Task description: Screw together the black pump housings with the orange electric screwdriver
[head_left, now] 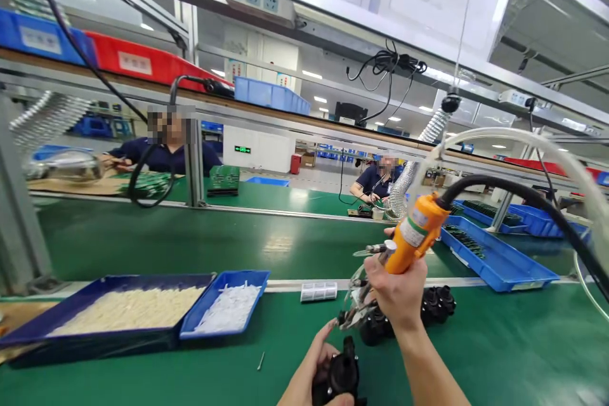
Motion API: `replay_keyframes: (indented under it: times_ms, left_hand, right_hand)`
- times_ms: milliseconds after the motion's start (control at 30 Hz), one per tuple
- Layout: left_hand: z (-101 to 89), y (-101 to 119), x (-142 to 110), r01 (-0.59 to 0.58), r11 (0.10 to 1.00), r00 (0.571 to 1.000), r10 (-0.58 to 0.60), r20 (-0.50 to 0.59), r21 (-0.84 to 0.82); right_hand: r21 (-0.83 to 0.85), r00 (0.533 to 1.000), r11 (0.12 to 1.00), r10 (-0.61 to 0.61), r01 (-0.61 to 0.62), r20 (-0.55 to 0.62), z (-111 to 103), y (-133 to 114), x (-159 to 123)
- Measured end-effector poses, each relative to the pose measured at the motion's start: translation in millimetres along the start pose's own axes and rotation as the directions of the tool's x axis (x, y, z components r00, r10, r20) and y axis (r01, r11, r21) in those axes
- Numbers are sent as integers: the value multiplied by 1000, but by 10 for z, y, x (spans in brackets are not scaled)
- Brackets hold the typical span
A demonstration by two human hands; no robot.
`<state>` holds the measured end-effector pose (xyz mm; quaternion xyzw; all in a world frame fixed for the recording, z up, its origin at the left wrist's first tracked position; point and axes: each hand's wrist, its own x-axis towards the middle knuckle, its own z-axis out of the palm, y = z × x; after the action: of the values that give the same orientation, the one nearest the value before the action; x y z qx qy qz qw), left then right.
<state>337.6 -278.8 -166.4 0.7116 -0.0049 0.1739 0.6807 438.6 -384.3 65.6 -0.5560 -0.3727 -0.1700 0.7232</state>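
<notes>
My right hand [397,292] is closed around an orange power screwdriver [419,231] with a black cable and a white hose running off to the right. Its tip points down and left toward the black part near my left hand. My left hand [316,365] grips a small black plastic part [341,373] at the bottom edge of the view, resting on the green mat [143,374]. Just behind the screwdriver tip lie more black parts [435,304] on the mat.
Two blue trays sit at the left: a large one [109,314] with pale small pieces and a smaller one [228,307] with white pieces. A small white block [318,292] lies by the belt edge. Another blue tray [495,257] is at the right. Two people work across the green conveyor.
</notes>
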Motion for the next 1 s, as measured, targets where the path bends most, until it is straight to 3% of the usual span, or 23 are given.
replay_keyframes:
  times_ms: [133,267,500,1000]
  left_hand:
    - [-68,85,27,10,999,998,-6,-61,53]
    - [-92,189,80,61,996,993,-54,-106,66]
    - [-124,252,107,95,995,994,-93,-54,23]
    - [-112,304,111,88,996,994,-89,-64,-23]
  right_hand:
    - [-44,993,999,-35,30,-110,-366,-38,171]
    - [-50,999,999,9,-11,-40,-556,54,221]
    - [142,988,986,70,-90,138,-305,172,72]
    - [194,988,976,76,-102,133,-247,225,67]
